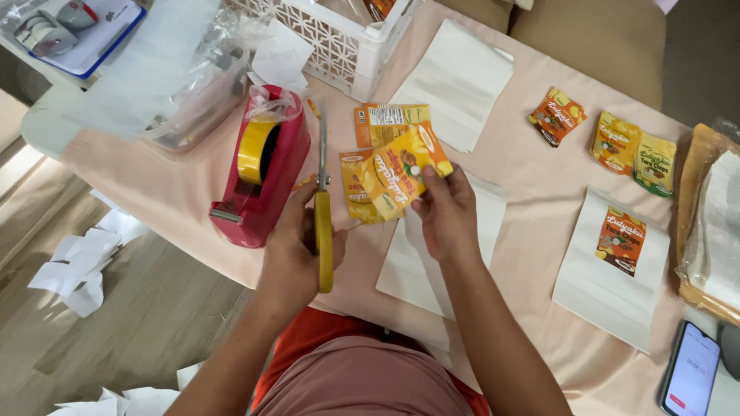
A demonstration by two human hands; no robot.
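Note:
My left hand (297, 246) grips yellow-handled scissors (323, 223), blades pointing away toward the back of the table. My right hand (445, 212) pinches a small stack of yellow and orange snack labels (393, 173) by their right edge, holding them just right of the scissor blades. Both hands hover over a pale pink tablecloth (524, 177). A white paper bag (420, 266) lies flat under my right hand.
A red tape dispenser (262, 166) with yellow tape stands left of the scissors. A white lattice basket (339, 38), clear plastic tub (193, 85), more white bags (459, 81) (609, 270), loose labels (556, 115) (632, 150) and a phone (690, 377) lie around. Paper scraps (77, 262) litter the floor.

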